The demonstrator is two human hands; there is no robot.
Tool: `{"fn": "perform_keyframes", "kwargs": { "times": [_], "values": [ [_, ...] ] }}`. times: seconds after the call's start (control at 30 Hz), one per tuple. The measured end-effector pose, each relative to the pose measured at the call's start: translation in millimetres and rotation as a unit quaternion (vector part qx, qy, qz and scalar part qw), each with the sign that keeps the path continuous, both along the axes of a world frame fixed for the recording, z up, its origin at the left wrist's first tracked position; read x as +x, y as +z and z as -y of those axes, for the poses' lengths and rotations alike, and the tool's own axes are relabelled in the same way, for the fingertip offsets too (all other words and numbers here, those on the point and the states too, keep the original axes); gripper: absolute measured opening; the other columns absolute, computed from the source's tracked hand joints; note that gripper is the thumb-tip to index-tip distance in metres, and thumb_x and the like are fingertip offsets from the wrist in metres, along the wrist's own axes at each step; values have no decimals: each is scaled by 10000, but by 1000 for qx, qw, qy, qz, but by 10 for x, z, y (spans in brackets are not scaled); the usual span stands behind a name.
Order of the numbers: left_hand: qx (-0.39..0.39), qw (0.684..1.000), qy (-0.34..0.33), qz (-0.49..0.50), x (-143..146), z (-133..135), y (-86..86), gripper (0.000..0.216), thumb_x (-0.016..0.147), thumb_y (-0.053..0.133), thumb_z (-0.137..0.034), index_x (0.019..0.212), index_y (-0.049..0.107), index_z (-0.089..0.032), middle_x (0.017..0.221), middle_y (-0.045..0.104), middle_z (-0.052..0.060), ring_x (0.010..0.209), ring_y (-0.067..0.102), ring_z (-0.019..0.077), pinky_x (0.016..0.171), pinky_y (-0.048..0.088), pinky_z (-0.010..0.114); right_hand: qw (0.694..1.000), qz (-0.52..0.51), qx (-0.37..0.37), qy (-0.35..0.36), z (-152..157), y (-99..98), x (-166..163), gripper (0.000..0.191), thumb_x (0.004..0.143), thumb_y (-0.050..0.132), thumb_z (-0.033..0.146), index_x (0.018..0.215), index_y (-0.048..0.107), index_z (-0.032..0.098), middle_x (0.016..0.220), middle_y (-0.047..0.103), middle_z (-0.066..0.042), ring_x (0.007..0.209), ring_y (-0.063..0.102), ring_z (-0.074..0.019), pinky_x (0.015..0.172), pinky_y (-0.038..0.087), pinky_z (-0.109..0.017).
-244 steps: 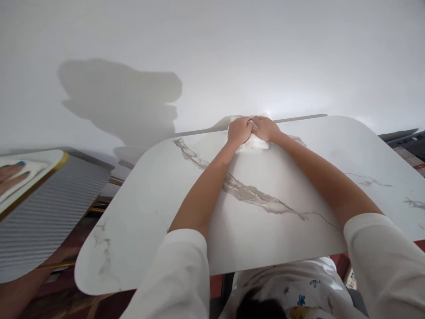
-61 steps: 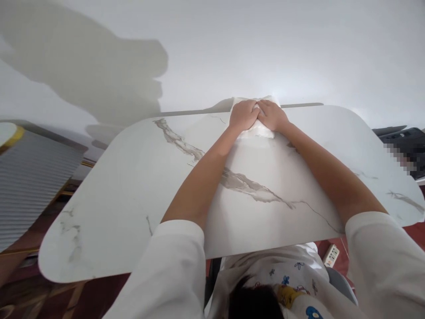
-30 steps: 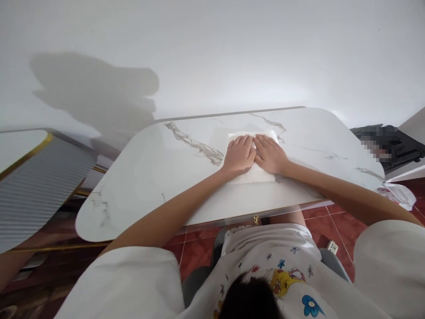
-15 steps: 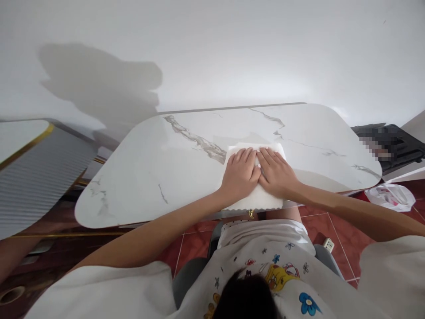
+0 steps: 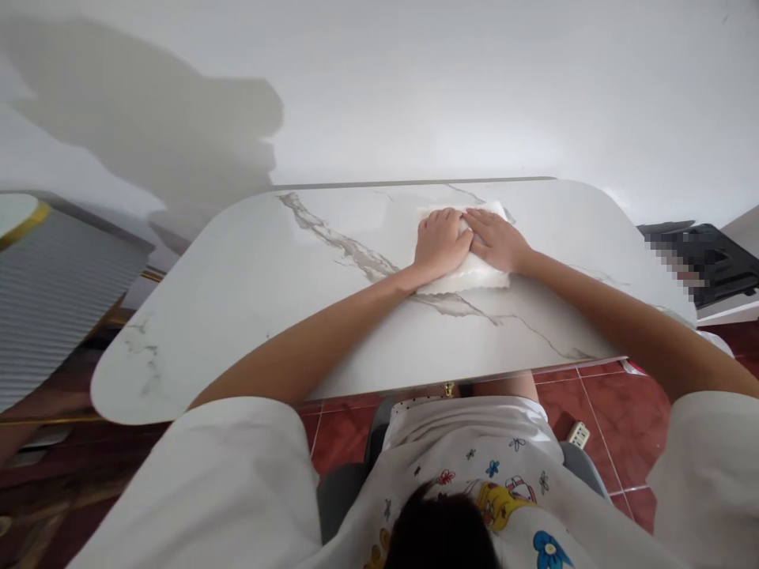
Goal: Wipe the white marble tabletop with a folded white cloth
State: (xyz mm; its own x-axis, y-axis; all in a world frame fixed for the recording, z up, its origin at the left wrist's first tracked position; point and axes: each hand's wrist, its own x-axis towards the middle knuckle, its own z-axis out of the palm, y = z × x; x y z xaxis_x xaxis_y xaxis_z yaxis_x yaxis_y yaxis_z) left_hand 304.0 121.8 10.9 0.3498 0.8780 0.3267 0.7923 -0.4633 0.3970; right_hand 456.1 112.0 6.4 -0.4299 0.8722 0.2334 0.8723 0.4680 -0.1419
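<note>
A white sheet with a wavy edge, like a paper towel or thin cloth, lies on the white marble-patterned tabletop, right of its middle. My left hand rests palm down on the left half of the sheet, its fingers slightly bent. Beside it my right hand lies flatter, fingers stretched forward over the sheet. The two hands nearly meet at the thumbs and fingertips. Neither hand is wrapped round anything; the sheet is pressed beneath them and partly hidden.
A white wall rises behind the table. To the left stands a ribbed grey cabinet with gold trim. A black object, partly blurred, is at the right. A white power socket lies on the red tiled floor.
Both hands have slid forward across the tabletop toward the wall, carrying the white sheet from the near edge. My left fingers look more bent than before.
</note>
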Motion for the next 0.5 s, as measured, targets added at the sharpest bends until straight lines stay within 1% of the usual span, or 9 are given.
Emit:
{"fn": "perform_keyframes", "kwargs": {
  "times": [0.13, 0.23, 0.3, 0.37, 0.5],
  "values": [
    [-9, 998, 18, 67, 78, -506, -57, 378, 886, 336, -184, 1134, 599, -296, 1231, 637, 50, 1222, 515, 264, 1072, 390, 466, 1000, -10, 13, 9, -451, 14, 109, 547, 978, 283, 401, 1430, 466, 153, 1483, 487, -97, 1389, 408, -288, 1138, 327, -478],
    [4, 997, 23, 77, 124, -801, -116, 395, 900, 316, -180, 1156, 592, -300, 1191, 646, 55, 1206, 520, 266, 1046, 401, 470, 999, -28, 7, -18, -758, 34, 123, 505, 971, 287, 376, 1351, 561, 188, 1425, 556, -66, 1325, 482, -290, 1091, 384, -463],
    [16, 997, 23, 65, 152, -952, -144, 392, 912, 311, -191, 1172, 582, -304, 1174, 647, 60, 1200, 520, 266, 1031, 404, 467, 998, -40, -14, -42, -941, 51, 99, 476, 964, 280, 347, 1253, 636, 217, 1354, 619, -42, 1247, 550, -295, 1036, 432, -460],
    [23, 998, 25, 57, 179, -1078, -151, 381, 920, 312, -201, 1174, 578, -300, 1176, 643, 66, 1204, 516, 270, 1024, 402, 468, 997, -47, -27, -60, -1093, 62, 61, 468, 966, 262, 324, 1175, 671, 232, 1298, 656, -32, 1179, 592, -292, 995, 456, -451],
    [6, 998, 36, 54, 228, -1303, -120, 360, 927, 318, -215, 1158, 589, -272, 1210, 633, 81, 1202, 519, 280, 1040, 381, 468, 994, -41, -7, -99, -1284, 50, 2, 468, 994, 217, 327, 1158, 642, 221, 1257, 670, -68, 1134, 607, -282, 989, 445, -432]
  ]
}}
